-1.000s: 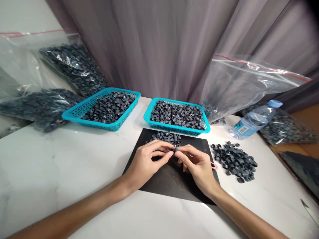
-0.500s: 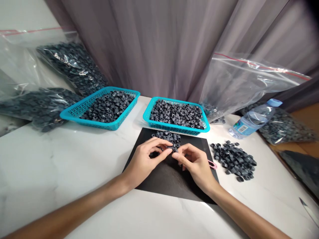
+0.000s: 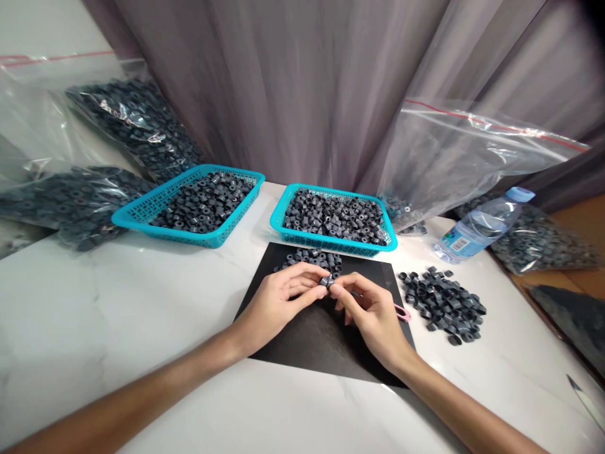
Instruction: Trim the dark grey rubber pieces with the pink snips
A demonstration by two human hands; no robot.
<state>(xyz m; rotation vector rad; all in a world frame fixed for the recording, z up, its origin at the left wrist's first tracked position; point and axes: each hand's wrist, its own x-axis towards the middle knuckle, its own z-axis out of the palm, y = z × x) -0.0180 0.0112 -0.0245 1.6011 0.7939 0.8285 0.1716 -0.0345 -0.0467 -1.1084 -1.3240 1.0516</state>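
Both hands meet above a black mat (image 3: 302, 343). My left hand (image 3: 278, 302) pinches a small dark grey part (image 3: 327, 281) between thumb and fingertips. From the right, the thumb and index finger of my right hand (image 3: 371, 312) close on the same part or on one touching it; the fingertips hide the split. Just behind the hands, a small pile of dark ring-like parts (image 3: 312, 257) lies on the mat's back portion. Partly under my right hand, a pink-handled tool (image 3: 403, 312) sticks out at the mat's right edge.
Two turquoise baskets (image 3: 217, 238) (image 3: 331, 243) of dark parts stand at the back. A loose pile of dark pieces (image 3: 447, 306) lies right of the mat, near a water bottle (image 3: 482, 227). Plastic bags of parts (image 3: 137, 126) (image 3: 543, 243) flank the table.
The fingertips have come closer together, and the dark part between them shows more clearly. My left hand's fingers have curled in slightly.
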